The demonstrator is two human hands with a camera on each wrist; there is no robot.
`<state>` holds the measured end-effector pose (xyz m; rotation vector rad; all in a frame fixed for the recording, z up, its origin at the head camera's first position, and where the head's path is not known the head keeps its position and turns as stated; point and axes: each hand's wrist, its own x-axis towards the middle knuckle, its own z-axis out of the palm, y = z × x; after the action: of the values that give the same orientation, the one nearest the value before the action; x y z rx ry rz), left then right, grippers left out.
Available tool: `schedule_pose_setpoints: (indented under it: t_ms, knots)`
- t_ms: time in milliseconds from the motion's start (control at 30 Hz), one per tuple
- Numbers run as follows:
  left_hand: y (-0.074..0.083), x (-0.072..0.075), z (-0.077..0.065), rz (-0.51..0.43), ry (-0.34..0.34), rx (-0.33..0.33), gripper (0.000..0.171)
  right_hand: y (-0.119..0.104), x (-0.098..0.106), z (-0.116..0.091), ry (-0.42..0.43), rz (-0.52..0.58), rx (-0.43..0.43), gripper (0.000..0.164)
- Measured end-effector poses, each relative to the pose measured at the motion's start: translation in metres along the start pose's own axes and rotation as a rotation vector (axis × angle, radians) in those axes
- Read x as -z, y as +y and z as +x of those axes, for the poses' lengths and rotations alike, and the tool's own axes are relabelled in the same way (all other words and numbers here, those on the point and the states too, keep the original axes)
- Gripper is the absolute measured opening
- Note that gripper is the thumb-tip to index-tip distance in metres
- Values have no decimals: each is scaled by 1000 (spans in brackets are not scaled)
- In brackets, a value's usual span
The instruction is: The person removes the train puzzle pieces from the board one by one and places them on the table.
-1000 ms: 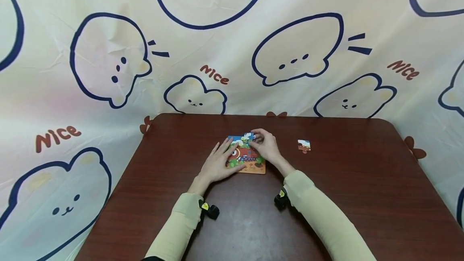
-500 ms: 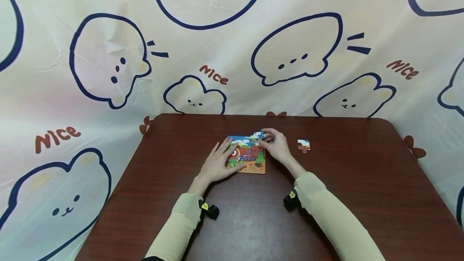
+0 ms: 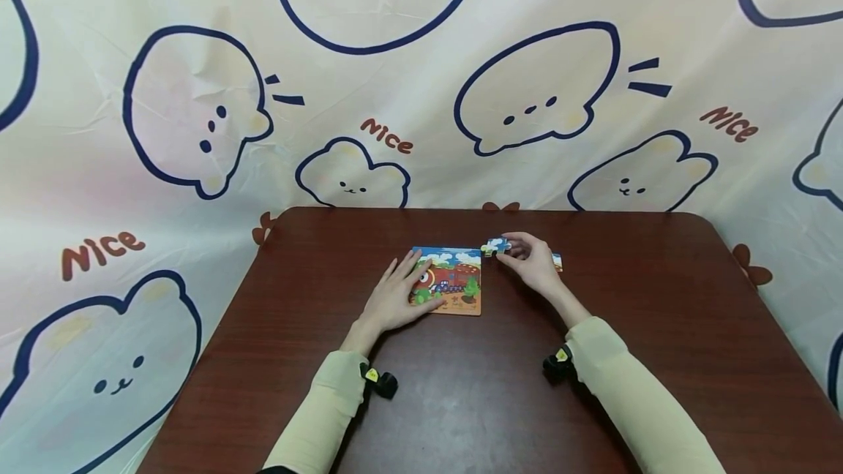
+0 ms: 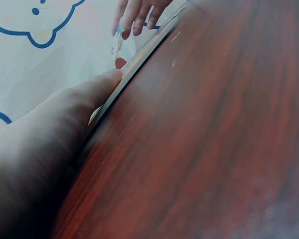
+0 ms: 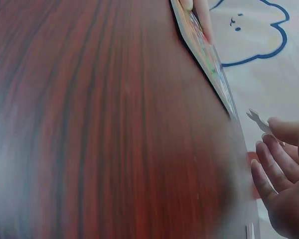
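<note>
A square picture puzzle [image 3: 457,285] with sky, clouds, a red train and green bushes lies flat on the brown table. My left hand [image 3: 396,295] rests spread over its left part, fingers straight, covering that side. In the left wrist view the thumb [image 4: 102,87] touches the puzzle's near edge. To the right of the puzzle, my right hand [image 3: 535,263] pinches a blue-and-white puzzle piece [image 3: 493,246] between thumb and fingers. Seen edge-on in the right wrist view, that piece [image 5: 259,121] is held above the table. A second puzzle piece [image 3: 557,262] is mostly hidden behind my right hand.
The dark brown table [image 3: 435,401] has rounded far corners. A pale curtain [image 3: 435,86] printed with blue cartoon outlines hangs behind it and along the sides. Each wrist carries a small black camera, the left camera [image 3: 384,384] close above the tabletop.
My right hand has moved right with the pinched piece, from over the puzzle's upper right corner to beside it, now partly covering the second piece. The left hand has stayed in place.
</note>
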<state>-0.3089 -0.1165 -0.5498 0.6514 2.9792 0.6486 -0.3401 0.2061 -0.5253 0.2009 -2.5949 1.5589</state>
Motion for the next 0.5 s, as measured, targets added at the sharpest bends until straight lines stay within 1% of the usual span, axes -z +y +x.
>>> schedule_pose_setpoints:
  t_ms: [200, 367, 500]
  knots:
    - [-1, 0, 0, 0, 2, 2, 95, 6, 17, -3, -10, -19, 10, 43]
    - [-1, 0, 0, 5, -1, 1, 95, 11, 31, -5, -50, -45, -10, 44]
    - [-2, 0, 0, 4, 1, -4, 95, 16, 40, -7, -83, -43, -23, 44]
